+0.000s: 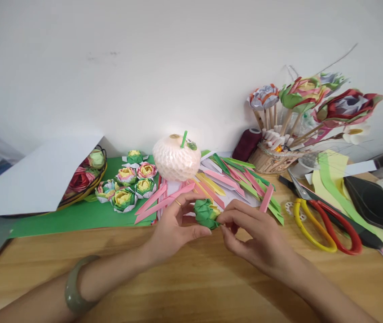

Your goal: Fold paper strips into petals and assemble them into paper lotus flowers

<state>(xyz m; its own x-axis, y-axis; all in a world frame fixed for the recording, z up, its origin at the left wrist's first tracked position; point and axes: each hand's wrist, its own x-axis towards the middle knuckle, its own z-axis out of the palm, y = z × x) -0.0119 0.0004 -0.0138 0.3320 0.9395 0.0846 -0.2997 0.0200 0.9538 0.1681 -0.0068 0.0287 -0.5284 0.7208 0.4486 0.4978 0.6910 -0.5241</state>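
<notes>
Between my two hands, just above the wooden table [137, 278], is a small folded paper flower [205, 214] with green outer petals and some yellow showing on its right side. My left hand [178, 224] is curled around its left side, thumb below and fingers behind. The fingertips of my right hand [248, 226] pinch the flower's right edge. Behind my hands lie many folded paper strips [211, 179] in pink, yellow, white and green. Several finished paper flowers [125, 198] sit to the left on a green sheet [86, 220].
A white textured ornament [177, 157] stands behind my hands. On the right are scissors [315, 224] with yellow and red handles, a dark phone-like object [376, 202], a thread spool [247, 146] and a basket [272, 159] of stemmed paper flowers. White paper [39, 179] partly covers another basket at left.
</notes>
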